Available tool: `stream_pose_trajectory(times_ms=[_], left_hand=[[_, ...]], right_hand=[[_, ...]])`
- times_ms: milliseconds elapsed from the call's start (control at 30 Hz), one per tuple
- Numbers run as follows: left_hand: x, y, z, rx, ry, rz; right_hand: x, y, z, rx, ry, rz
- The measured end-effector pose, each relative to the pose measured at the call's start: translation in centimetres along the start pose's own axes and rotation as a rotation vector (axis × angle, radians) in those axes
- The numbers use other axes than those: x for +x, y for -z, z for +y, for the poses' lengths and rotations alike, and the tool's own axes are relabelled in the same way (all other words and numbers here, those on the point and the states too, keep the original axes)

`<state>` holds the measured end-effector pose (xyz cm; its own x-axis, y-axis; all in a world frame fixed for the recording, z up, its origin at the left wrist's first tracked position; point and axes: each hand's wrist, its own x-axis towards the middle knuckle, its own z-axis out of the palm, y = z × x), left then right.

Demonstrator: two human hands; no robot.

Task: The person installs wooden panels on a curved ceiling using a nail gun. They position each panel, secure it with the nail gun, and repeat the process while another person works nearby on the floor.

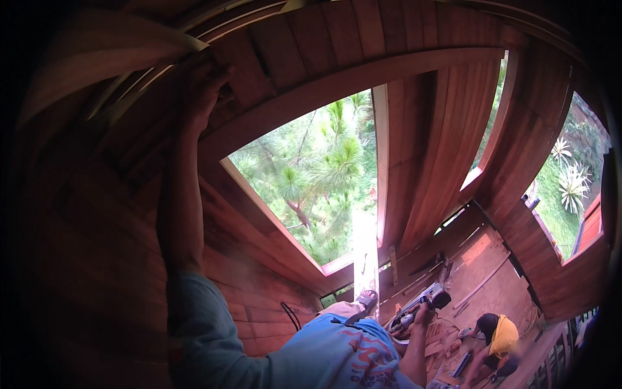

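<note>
My left hand (208, 94) is raised high at the upper left, in dim light. Its fingers curl at the end of a short wooden board (243, 78), one of a row above the window. Down at waist level on the right, my right hand (422, 316) grips a long grey and black power tool (414, 309) that looks like a nail gun. The tool's nose and trigger are hard to make out. One sandalled foot (367, 298) of mine rests on a narrow plank (366, 262), which is washed out by daylight.
A window opening (304, 175) with trees beyond lies ahead, and another opening (573, 181) is at the far right. A person in a yellow top (504, 340) bends low at the lower right, among wood pieces on the floor (489, 275). Wooden walls (259, 285) surround me.
</note>
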<state>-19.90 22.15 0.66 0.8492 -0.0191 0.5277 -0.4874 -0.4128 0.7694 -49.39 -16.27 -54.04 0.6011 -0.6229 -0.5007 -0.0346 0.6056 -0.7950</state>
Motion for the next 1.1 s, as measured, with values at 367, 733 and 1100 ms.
stream_pose_trajectory(times_ms=[367,733,1100], left_hand=[[0.0,-1.2,-0.4,0.064,-0.023,0.059],[-0.3,-1.7,-0.3,-0.011,-0.021,0.059],[0.3,-1.6,-1.5,-0.056,-0.048,0.087]], right_hand=[[2.3,1.5,2.8,-0.117,0.036,0.026],[4.4,0.2,5.5,-0.111,0.047,0.007],[2.9,-3.3,3.8,-0.196,0.003,-0.044]])
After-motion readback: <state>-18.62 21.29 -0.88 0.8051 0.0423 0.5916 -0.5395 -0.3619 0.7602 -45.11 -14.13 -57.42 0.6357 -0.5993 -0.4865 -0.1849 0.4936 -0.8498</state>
